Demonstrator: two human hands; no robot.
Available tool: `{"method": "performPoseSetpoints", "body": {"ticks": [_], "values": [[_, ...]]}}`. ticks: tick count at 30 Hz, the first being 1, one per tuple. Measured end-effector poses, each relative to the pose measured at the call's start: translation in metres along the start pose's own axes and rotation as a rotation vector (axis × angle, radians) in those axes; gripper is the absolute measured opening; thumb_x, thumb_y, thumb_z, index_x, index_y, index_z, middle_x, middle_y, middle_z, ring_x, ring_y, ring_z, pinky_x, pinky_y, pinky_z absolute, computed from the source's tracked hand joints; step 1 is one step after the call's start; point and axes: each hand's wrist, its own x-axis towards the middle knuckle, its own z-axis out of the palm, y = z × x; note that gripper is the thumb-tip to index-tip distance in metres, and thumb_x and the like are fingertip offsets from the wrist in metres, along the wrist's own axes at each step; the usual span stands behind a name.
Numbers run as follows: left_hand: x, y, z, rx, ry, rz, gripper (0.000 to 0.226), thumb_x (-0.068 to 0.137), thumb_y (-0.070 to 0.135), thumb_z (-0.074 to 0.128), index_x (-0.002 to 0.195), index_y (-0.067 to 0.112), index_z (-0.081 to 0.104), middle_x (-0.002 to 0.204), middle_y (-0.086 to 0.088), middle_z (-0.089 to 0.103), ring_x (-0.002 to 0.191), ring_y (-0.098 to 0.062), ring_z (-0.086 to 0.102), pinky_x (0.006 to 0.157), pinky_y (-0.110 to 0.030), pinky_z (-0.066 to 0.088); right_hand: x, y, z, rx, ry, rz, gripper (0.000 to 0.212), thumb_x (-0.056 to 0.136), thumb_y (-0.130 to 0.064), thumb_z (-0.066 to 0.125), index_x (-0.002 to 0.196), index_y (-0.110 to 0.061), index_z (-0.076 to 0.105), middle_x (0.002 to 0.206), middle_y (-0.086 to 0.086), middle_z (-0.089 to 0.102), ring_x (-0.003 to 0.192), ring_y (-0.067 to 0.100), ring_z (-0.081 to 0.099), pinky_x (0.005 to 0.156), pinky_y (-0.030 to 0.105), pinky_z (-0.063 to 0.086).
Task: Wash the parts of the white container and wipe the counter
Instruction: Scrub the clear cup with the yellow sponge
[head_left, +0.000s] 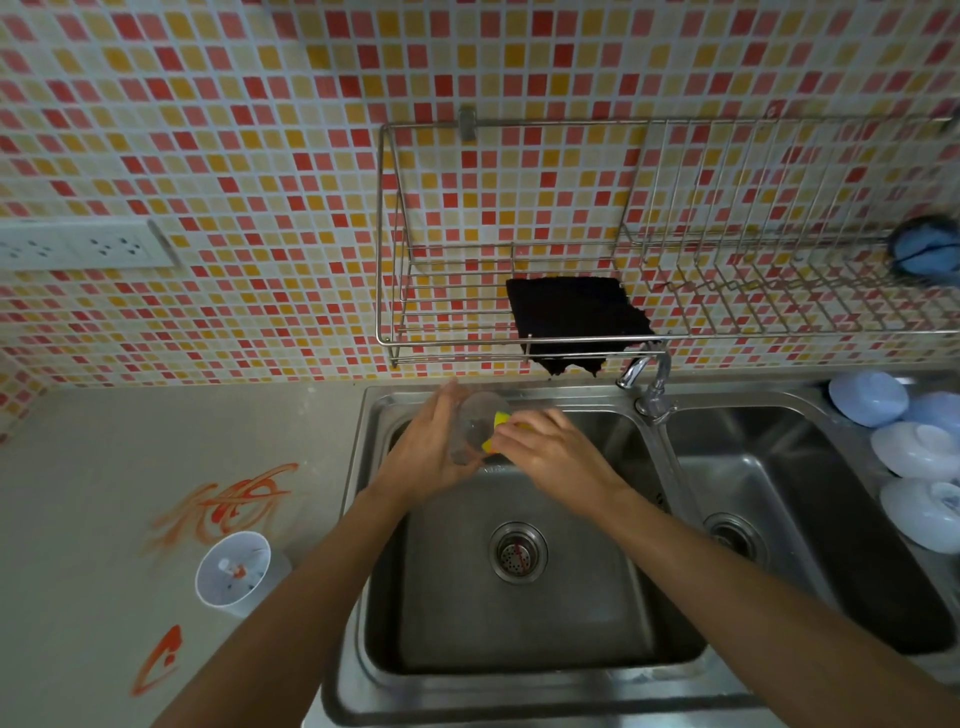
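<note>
Over the back of the left sink basin (519, 644), my left hand (426, 452) holds a clear, translucent container part (475, 423) with its fingers wrapped round it. My right hand (550, 452) grips a yellow sponge (500, 422) and presses it against that part. The white container (234, 571) stands upright on the grey counter (104, 467) to the left of the sink, with small bits and an orange spot inside. Orange sauce smears (234, 501) mark the counter behind it, and another smear (158, 660) lies in front.
A tap (647, 382) stands between the two basins. A wire rack (649, 291) on the tiled wall holds a black cloth (576, 317) and a blue scrubber (924, 252). Several white bowls (914, 452) lie upturned at the right. Wall sockets (78, 247) sit at left.
</note>
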Motion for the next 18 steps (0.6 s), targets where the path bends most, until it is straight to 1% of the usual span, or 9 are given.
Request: {"method": "performPoseSetpoints", "body": {"ticks": [3,6,8,10,12,13,15,17,18], "values": [[-0.004,-0.001,0.003,-0.04,-0.06,-0.065,0.08,0.076,0.04,0.079,0.138,0.02,0.033,0.136,-0.001,0.052,0.115,-0.005,0.052,0.093,-0.019,0.044,-0.003,0.005,0.001,-0.013,0.001,-0.036,0.032,0.087,-0.015,0.04,0.099,-0.017,0.07,0.103,-0.004,0.071,0.104,0.021,0.063,0.078,0.036,0.051],[-0.005,-0.004,0.005,-0.048,-0.083,-0.079,0.09,0.073,0.039,0.082,0.144,0.023,0.029,0.143,0.0,0.047,0.126,-0.013,0.049,0.101,-0.03,0.047,-0.002,0.006,0.0,-0.011,-0.03,-0.03,0.032,0.085,-0.015,0.04,0.101,-0.018,0.069,0.106,-0.005,0.07,0.106,0.021,0.061,0.079,0.035,0.048],[-0.001,-0.004,0.002,-0.007,-0.052,-0.08,0.09,0.07,0.034,0.084,0.144,0.022,0.034,0.143,-0.002,0.047,0.126,-0.016,0.049,0.101,-0.034,0.047,0.0,0.007,0.004,0.032,-0.042,0.015,0.031,0.083,-0.008,0.047,0.103,-0.018,0.069,0.108,-0.004,0.07,0.106,0.023,0.059,0.079,0.037,0.049],[0.003,-0.004,0.0,0.07,-0.003,-0.047,0.086,0.067,0.035,0.085,0.141,0.019,0.043,0.138,-0.002,0.052,0.121,-0.018,0.053,0.096,-0.04,0.052,0.006,0.001,0.005,0.181,-0.064,0.138,0.037,0.08,0.002,0.059,0.109,-0.018,0.07,0.11,-0.002,0.069,0.106,0.023,0.056,0.085,0.039,0.049],[0.006,-0.005,-0.001,0.103,0.008,-0.032,0.084,0.066,0.039,0.086,0.138,0.02,0.047,0.135,0.001,0.055,0.119,-0.016,0.055,0.09,-0.042,0.055,0.012,-0.007,0.001,0.43,-0.105,0.325,0.033,0.089,-0.003,0.06,0.117,-0.017,0.069,0.114,0.004,0.066,0.11,0.022,0.053,0.096,0.03,0.042],[0.007,-0.006,0.0,0.102,0.006,-0.031,0.084,0.066,0.04,0.086,0.137,0.021,0.047,0.134,0.002,0.056,0.119,-0.016,0.055,0.089,-0.041,0.056,0.017,-0.01,-0.004,0.523,-0.131,0.408,0.03,0.093,-0.007,0.057,0.119,-0.016,0.068,0.115,0.006,0.066,0.11,0.02,0.054,0.095,0.024,0.039],[0.009,-0.007,0.0,0.078,0.014,-0.032,0.084,0.065,0.041,0.086,0.137,0.02,0.047,0.134,0.001,0.056,0.118,-0.016,0.055,0.09,-0.036,0.054,0.025,-0.015,-0.006,0.702,-0.122,0.519,0.027,0.094,-0.01,0.056,0.118,-0.015,0.069,0.112,0.004,0.07,0.101,0.015,0.061,0.085,0.019,0.043],[0.01,-0.005,-0.004,0.068,0.038,-0.029,0.084,0.064,0.036,0.087,0.136,0.018,0.048,0.133,0.0,0.057,0.118,-0.017,0.055,0.091,-0.03,0.05,0.027,-0.019,-0.008,0.855,-0.072,0.602,0.027,0.094,-0.01,0.057,0.116,-0.016,0.07,0.109,0.0,0.071,0.096,0.009,0.063,0.081,0.019,0.046],[0.01,-0.004,-0.006,0.068,0.043,-0.022,0.083,0.064,0.034,0.088,0.136,0.017,0.049,0.133,-0.001,0.057,0.118,-0.017,0.054,0.091,-0.029,0.049,0.026,-0.019,-0.01,0.856,-0.066,0.594,0.027,0.094,-0.011,0.057,0.116,-0.017,0.07,0.108,0.0,0.071,0.097,0.009,0.062,0.082,0.02,0.046]]}}
